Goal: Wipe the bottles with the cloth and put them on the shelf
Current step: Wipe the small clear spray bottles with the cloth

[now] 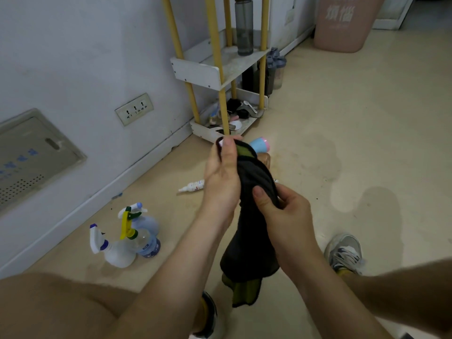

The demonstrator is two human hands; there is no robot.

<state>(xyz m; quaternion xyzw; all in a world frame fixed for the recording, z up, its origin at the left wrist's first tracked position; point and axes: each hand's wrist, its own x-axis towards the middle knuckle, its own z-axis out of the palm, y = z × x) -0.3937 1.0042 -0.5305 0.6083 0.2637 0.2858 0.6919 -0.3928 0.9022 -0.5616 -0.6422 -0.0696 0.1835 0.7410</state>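
- Left hand (221, 172): fingers clamped round the cloth (252, 241), seemingly wrapping a bottle for wiping; only a pale tip (221, 142) shows.
- Right hand (281, 211) pinches the cloth lower, steadying it.
- Spray bottles (122, 241) wait on the floor (342, 143), well apart from the shelf (195, 72).

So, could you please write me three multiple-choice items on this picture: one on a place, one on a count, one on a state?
1. Where does the tall grey bottle stand?
A in a sink
B on a tier of the shelf
C on a chair

2. How many spray bottles stand on the floor?
A one
B five
C three

3. What holds the dark cloth?
A both hands
B one hand
C nothing

Answers:
1 B: it stands on a white tier between the yellow posts.
2 C: three trigger heads show.
3 A: the left hand and the right hand both grip it.
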